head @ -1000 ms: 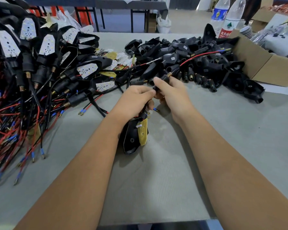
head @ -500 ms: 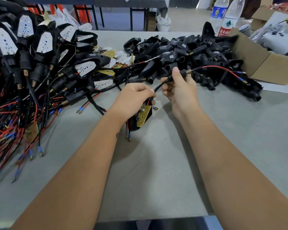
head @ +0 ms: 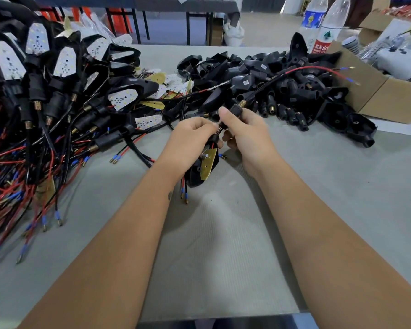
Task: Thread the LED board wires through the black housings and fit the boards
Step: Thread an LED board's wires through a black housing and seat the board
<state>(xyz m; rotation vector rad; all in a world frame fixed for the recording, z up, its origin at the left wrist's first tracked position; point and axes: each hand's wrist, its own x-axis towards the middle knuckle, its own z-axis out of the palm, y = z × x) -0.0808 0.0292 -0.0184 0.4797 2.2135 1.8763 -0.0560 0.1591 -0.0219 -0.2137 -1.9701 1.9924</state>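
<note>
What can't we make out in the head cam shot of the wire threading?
- Where the wires enter the housing: hidden by the left hand, head view.
- LED face of the board: turned away, only the yellow back shows.
- Right hand fingers: curled under the sleeve, palm side unseen.
- Bottle label: cut off by the box and too small to read.

Below the grip, the housing [head: 195,172] is seen as matt black plastic, its board [head: 209,163] backed in dull yellow. The surface [head: 223,245] is covered in ribbed grey matting.
</note>
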